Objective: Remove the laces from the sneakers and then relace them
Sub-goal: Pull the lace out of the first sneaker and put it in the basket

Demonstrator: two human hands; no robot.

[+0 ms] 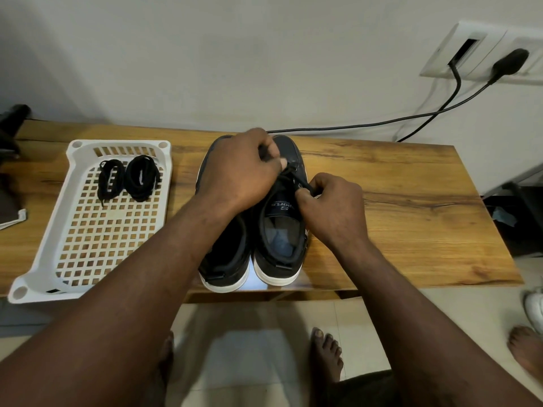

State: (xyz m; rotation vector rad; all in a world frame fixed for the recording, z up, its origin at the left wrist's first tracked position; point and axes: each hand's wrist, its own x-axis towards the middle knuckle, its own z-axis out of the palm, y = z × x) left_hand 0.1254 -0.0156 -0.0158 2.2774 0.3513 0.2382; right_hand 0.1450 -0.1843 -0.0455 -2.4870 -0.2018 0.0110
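Observation:
Two dark sneakers with white soles stand side by side on the wooden table, heels toward me: the left sneaker (227,259) and the right sneaker (283,230). My left hand (241,168) reaches over the left sneaker and pinches a black lace (289,170) above the right sneaker's toe end. My right hand (332,204) pinches the same lace at the eyelets on the shoe's right side. Most of the lacing is hidden under my hands.
A white perforated basket (88,230) lies on the table's left part, holding two coiled black laces (127,176). Black cables (411,116) run from a wall socket (476,51) down behind the table. My bare feet (326,353) stand on the tiled floor below the table edge.

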